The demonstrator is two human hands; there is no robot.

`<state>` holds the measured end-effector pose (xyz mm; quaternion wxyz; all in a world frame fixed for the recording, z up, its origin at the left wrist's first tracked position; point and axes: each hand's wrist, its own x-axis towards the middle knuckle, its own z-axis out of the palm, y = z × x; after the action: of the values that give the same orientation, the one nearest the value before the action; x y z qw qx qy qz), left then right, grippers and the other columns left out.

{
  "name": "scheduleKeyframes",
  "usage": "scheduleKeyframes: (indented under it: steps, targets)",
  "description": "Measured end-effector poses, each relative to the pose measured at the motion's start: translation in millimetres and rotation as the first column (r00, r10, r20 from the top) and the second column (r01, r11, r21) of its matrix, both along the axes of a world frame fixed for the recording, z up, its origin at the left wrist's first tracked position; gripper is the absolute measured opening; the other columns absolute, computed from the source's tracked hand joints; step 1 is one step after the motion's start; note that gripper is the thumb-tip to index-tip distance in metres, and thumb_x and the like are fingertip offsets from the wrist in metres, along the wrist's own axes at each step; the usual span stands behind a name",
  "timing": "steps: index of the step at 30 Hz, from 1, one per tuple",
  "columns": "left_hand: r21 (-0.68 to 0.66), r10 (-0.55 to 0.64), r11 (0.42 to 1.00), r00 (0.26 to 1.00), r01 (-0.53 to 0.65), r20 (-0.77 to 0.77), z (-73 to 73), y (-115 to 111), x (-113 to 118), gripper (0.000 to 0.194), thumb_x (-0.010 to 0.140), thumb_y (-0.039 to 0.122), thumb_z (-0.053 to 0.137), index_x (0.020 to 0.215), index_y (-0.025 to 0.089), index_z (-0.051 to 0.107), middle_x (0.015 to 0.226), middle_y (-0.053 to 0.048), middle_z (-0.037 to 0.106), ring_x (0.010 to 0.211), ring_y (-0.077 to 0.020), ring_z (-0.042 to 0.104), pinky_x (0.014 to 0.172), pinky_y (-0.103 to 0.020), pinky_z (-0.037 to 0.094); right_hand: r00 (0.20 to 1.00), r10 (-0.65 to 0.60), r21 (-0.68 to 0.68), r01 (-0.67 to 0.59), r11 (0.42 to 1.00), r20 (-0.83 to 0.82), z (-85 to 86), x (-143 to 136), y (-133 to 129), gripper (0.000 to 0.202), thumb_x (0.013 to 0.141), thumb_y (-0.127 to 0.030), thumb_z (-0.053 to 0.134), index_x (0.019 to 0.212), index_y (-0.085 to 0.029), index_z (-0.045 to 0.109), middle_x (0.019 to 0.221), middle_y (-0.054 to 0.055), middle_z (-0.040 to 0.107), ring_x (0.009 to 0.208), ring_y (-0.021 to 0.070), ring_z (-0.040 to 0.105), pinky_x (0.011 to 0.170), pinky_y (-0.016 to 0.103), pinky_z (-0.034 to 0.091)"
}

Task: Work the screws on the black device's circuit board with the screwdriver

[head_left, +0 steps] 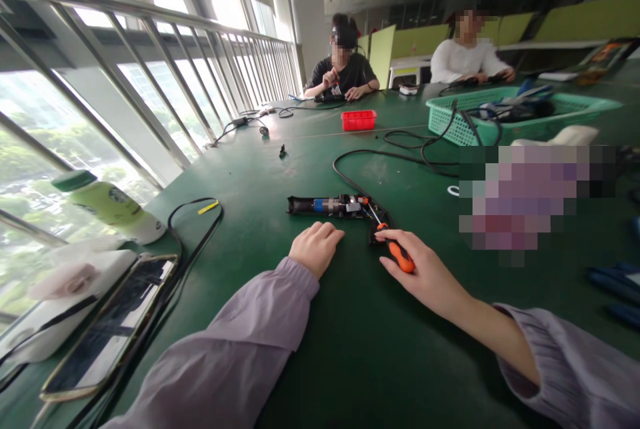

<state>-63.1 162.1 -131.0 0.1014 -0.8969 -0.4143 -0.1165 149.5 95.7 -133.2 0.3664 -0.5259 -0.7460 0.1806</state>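
Note:
An opened black corded device [327,206] lies on the green table ahead of my hands, with a blue band and small inner parts and wires showing. Its right end angles down toward me. My right hand [423,272] loosely holds a screwdriver [400,256] with an orange and black handle between thumb and fingers. The shaft points up and left at the device's inner parts near its bend; the exact contact of the tip is too small to tell. Just below the device, my left hand [316,247] rests on the table with its fingers curled together, and nothing shows in it.
A black cable [350,156] runs from the device toward a green basket [445,124] of tools. A red tray [359,120] stands farther back. At left lie a phone [110,329], a bottle [113,206] and a black strap. Two people sit across the table.

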Motion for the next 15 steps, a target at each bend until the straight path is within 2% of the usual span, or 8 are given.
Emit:
scheduleKeyframes:
  steps: [3,6,10,15]
  targets:
    - [-0.03,-0.078,0.996,0.99,0.082,0.114,-3.5,-0.6,10.0,0.025,0.087,0.018,0.042,0.104,0.022,0.059,0.094,-0.003,0.064,0.084,-0.015,0.056,0.073,-0.027,0.048,0.999,0.031,-0.018,-0.032,0.999,-0.031,3.0,-1.3,-1.2,0.027,0.081,-0.026,0.051,0.109,-0.023,0.053,0.109,0.006,0.06,0.103,0.0207,0.057,0.094,0.04,0.043]
    - [-0.075,-0.055,0.995,0.977,0.072,0.204,-5.1,2.8,7.9,0.019,0.085,0.024,0.048,0.098,0.022,0.062,0.097,-0.003,0.063,0.087,-0.0154,0.056,0.076,-0.028,0.049,0.996,0.055,-0.042,-0.058,0.997,-0.077,6.4,-2.1,-4.0,0.028,0.082,-0.029,0.051,0.109,-0.023,0.053,0.108,0.006,0.061,0.103,0.0195,0.057,0.095,0.036,0.043]
    - [-0.059,-0.006,0.998,0.984,0.017,0.179,-4.6,4.0,3.3,0.018,0.085,0.029,0.049,0.088,0.021,0.065,0.093,-0.004,0.062,0.086,-0.0172,0.056,0.077,-0.031,0.048,0.986,0.062,-0.089,-0.077,0.993,-0.156,9.2,-1.4,-6.3,0.028,0.083,-0.032,0.05,0.109,-0.022,0.052,0.104,0.005,0.064,0.099,0.0179,0.06,0.092,0.033,0.044]
    - [-0.09,-0.006,0.996,0.99,0.019,0.14,-0.7,3.1,5.5,0.015,0.086,0.023,0.046,0.084,0.02,0.061,0.092,-0.004,0.061,0.084,-0.0167,0.054,0.076,-0.031,0.047,0.973,0.054,-0.11,-0.08,0.991,-0.223,10.8,-0.1,-6.1,0.027,0.083,-0.033,0.049,0.107,-0.021,0.053,0.101,0.005,0.066,0.095,0.0177,0.062,0.088,0.031,0.045]
